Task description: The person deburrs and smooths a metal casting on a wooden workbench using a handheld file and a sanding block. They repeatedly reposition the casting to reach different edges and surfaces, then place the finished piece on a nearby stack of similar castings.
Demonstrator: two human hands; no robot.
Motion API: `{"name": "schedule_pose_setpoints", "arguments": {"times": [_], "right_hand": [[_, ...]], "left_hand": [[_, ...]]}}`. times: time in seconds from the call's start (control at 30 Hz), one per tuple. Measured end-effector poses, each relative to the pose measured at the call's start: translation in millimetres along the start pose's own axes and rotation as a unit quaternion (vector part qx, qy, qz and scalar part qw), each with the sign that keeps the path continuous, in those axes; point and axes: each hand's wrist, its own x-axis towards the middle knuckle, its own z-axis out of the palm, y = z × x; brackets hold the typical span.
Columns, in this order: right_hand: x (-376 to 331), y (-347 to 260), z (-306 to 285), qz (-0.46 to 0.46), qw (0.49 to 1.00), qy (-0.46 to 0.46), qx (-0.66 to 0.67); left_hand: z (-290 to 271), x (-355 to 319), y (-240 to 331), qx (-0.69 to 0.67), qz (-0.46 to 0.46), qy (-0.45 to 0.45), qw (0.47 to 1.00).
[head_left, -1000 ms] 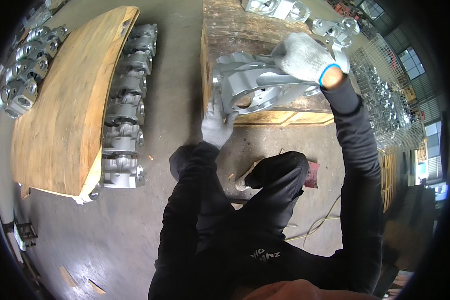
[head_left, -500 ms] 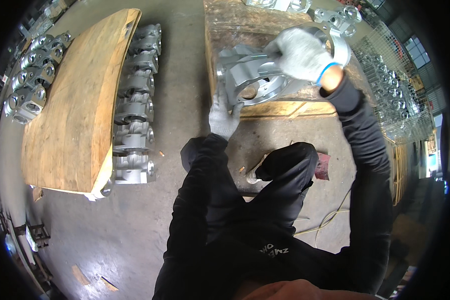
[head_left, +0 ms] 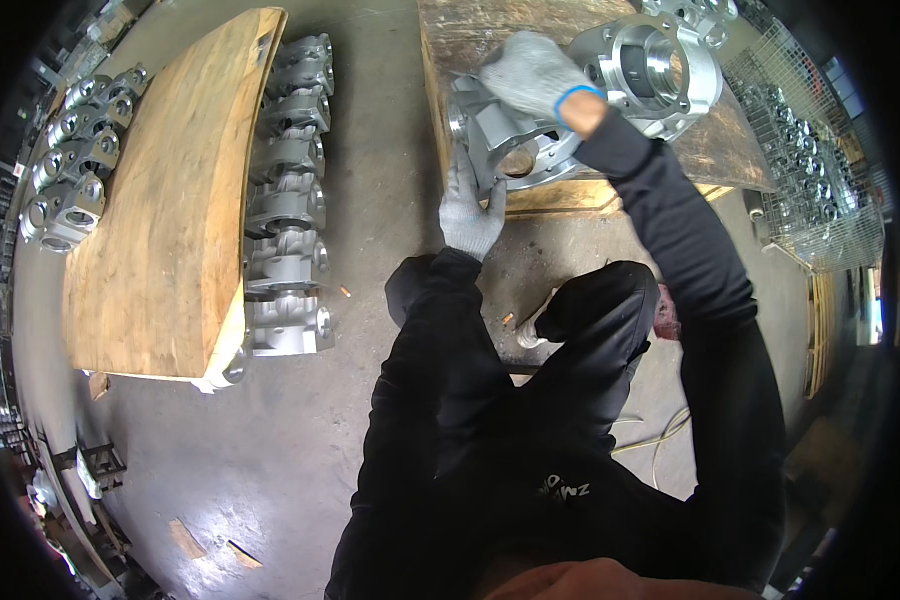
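Observation:
A silver-grey metal casting [head_left: 492, 128] with a round flange and bored openings lies at the front left of the wooden bench top. My left hand [head_left: 473, 212], in a grey glove, grips its near left corner, fingers along the side and thumb at the front. Over the casting's upper side lies my right hand [head_left: 536, 76], gloved, with a blue band at the cuff. Its fingers are curled and slightly blurred; whatever they hold is hidden. Just right of it is a large round-bored casting [head_left: 618, 95]; my forearm hides whether the two join.
The worn wooden bench top [head_left: 725, 140] carries more castings at the back right. A wire mesh cage [head_left: 820, 190] of metal parts stands beyond it. To the left, a plywood sheet [head_left: 160, 220] has rows of castings [head_left: 288, 205] along both sides. A hose [head_left: 660, 437] lies on the floor.
My right hand has moved left along the casting, uncovering the large bore on the right. My left hand keeps its grip at the corner. The whole view has shifted slightly.

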Motion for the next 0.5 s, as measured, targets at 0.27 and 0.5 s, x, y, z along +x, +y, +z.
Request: {"name": "schedule_pose_setpoints", "arguments": {"times": [0.27,0.5], "right_hand": [[6,16,15,0.124,0.979,-0.157,0.048],[16,-7,11,0.034,0.982,-0.175,-0.056]], "left_hand": [[7,3,-3,0.006,0.018,0.03,0.999],[9,5,-8,0.042,0.055,0.079,0.994]]}}
